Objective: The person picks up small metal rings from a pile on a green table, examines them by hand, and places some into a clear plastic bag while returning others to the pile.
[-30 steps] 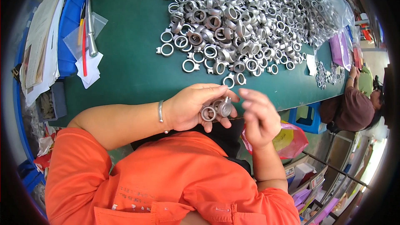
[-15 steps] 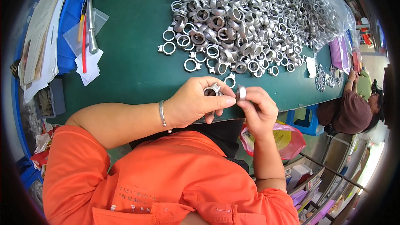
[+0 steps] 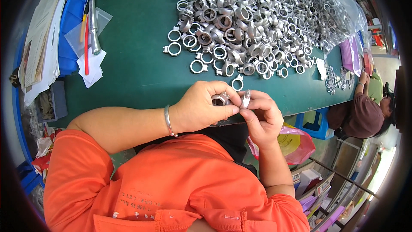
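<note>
At the near edge of the table, my left hand is curled around one or more grey metal rings; the fingers hide how many. My right hand pinches another metal ring, turned nearly edge-on. My left thumb and fingertips meet this ring's left side. A single loose ring with a small lug lies on the green table just beyond my hands. Past it spreads a large heap of similar rings.
Clear plastic bags of rings lie at the far right, near smaller metal parts. A blue tray, papers and a red pen are at left. Another person sits at right by a blue stool.
My right hand has shifted slightly left, bringing its ring against my left fingertips. That ring is now turned to a different angle, and the rings in my left hand have tilted.
</note>
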`<state>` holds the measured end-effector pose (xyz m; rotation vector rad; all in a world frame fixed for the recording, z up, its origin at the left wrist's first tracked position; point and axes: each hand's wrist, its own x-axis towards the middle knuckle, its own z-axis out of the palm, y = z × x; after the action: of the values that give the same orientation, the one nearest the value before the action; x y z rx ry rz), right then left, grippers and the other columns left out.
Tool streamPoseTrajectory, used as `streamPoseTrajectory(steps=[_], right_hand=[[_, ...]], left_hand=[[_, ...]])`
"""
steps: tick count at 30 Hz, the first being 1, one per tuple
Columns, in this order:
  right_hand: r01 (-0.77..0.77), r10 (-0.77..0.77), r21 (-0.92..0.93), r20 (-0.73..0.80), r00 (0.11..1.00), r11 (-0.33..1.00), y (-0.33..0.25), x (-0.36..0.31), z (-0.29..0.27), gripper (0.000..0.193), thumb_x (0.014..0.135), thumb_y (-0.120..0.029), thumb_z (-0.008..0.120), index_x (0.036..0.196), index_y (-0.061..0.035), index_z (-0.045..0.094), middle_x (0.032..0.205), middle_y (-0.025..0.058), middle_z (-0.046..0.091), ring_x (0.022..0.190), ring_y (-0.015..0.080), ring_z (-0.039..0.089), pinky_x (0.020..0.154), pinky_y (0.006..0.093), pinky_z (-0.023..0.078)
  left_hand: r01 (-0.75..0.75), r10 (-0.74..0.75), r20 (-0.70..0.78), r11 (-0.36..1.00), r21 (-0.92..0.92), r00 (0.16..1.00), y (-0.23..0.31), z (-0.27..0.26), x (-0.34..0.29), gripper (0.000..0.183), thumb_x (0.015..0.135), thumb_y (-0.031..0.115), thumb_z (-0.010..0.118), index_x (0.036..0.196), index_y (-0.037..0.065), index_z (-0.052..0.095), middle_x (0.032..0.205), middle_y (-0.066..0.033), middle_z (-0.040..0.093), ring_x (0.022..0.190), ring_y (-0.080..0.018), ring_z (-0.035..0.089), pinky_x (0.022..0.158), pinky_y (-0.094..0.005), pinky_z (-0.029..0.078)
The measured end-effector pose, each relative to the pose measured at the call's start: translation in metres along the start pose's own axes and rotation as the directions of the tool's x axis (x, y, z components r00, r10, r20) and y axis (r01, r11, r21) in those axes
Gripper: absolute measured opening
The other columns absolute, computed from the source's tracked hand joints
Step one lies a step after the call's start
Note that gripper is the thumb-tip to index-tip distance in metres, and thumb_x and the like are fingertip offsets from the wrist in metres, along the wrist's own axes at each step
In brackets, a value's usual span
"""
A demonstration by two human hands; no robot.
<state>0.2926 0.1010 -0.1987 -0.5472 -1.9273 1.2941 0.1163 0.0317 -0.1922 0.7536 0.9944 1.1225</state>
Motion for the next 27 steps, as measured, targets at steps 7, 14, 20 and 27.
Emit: streamPoseTrajectory(steps=[7,14,20,27], right_hand=[[0.087,-0.102,-0.178,-0.076,0.992,0.980,-0.002,0.001,0.002,0.032,0.070,0.008,0.070,0.091,-0.0025,0.048,0.094,0.0180,0.061,0.088,0.0242,0.062,0.072,0.0293,0.052],[0.251,-0.286,-0.454,-0.009,0.958,0.855,-0.015,0.003,0.004,0.032,0.063,0.007,0.073,0.091,-0.0012,0.058,0.085,0.0114,0.059,0.073,0.0233,0.059,0.060,0.0292,0.048],[0.345,-0.331,-0.292,0.096,0.939,0.892,-0.022,0.008,0.007,0.020,0.067,0.008,0.067,0.085,0.0006,0.062,0.079,0.0105,0.060,0.063,0.0228,0.056,0.056,0.0305,0.047],[0.036,0.010,-0.598,0.073,0.997,0.801,0.002,0.028,0.006,0.013,0.071,-0.001,0.067,0.082,-0.0028,0.061,0.076,0.0100,0.056,0.071,0.0263,0.054,0.064,0.0340,0.045]], left_hand=[[-0.006,0.005,-0.034,1.000,-0.022,0.999,0.006,0.002,-0.002,0.011,0.082,0.007,0.065,0.092,0.003,0.061,0.070,-0.0004,0.058,0.052,-0.0023,0.049,0.046,-0.0161,0.039],[0.050,-0.049,-0.069,0.999,0.017,0.996,0.005,0.002,-0.002,0.016,0.084,0.007,0.062,0.098,0.001,0.061,0.076,-0.0036,0.061,0.055,-0.0047,0.052,0.046,-0.0175,0.042],[0.250,-0.250,0.070,0.822,-0.512,0.966,0.012,0.000,0.000,0.020,0.089,0.014,0.052,0.099,-0.002,0.059,0.079,-0.0107,0.059,0.062,-0.0147,0.059,0.044,-0.0228,0.047],[0.133,-0.172,-0.053,0.896,-0.424,0.984,0.005,0.000,0.000,0.010,0.085,0.010,0.059,0.091,0.004,0.054,0.077,-0.0068,0.057,0.060,-0.0092,0.053,0.040,-0.0200,0.040]])
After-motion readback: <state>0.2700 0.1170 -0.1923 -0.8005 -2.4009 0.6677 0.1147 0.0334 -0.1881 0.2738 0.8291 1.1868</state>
